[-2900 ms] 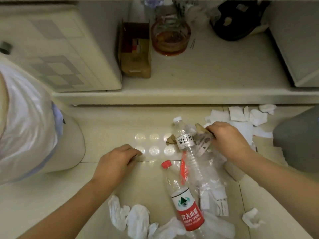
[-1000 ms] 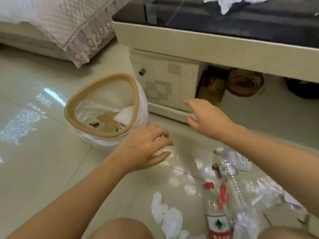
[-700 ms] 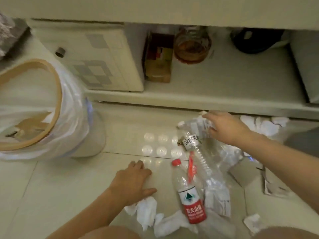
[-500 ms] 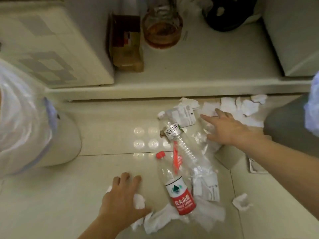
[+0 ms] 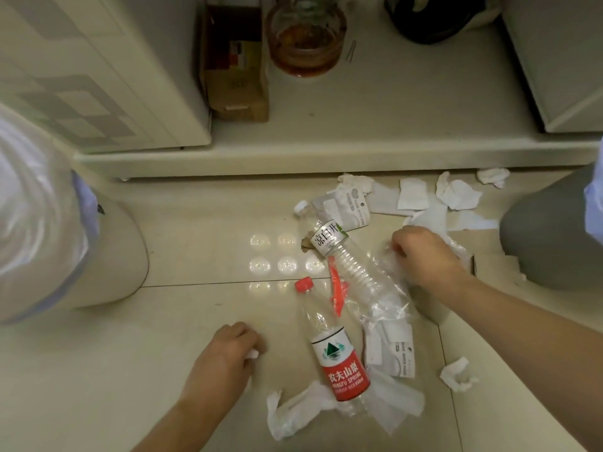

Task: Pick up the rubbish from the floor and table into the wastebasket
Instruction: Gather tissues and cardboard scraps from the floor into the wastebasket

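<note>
Rubbish lies on the tiled floor. My left hand (image 5: 228, 350) is curled round a crumpled white tissue (image 5: 252, 353) at the lower middle. My right hand (image 5: 424, 256) grips clear crinkled plastic wrap (image 5: 388, 265) beside a clear bottle with a white cap (image 5: 346, 256). A red-labelled bottle with a red cap (image 5: 336, 350) lies between my hands. White tissues (image 5: 303, 409) lie under its base. More torn paper (image 5: 456, 194) is scattered at the back right. The wastebasket (image 5: 107, 256), lined with a clear bag, stands at the left edge.
A low white cabinet (image 5: 98, 76) and its shelf base (image 5: 326, 148) run along the back. The shelf holds a cardboard box (image 5: 235, 66), a glass jar (image 5: 306, 37) and a dark object (image 5: 434, 14). A grey bin-like shape (image 5: 551, 243) stands at the right.
My left hand has closed on the white tissue it lay over. My right hand has curled from flat fingers onto the clear plastic wrap.
</note>
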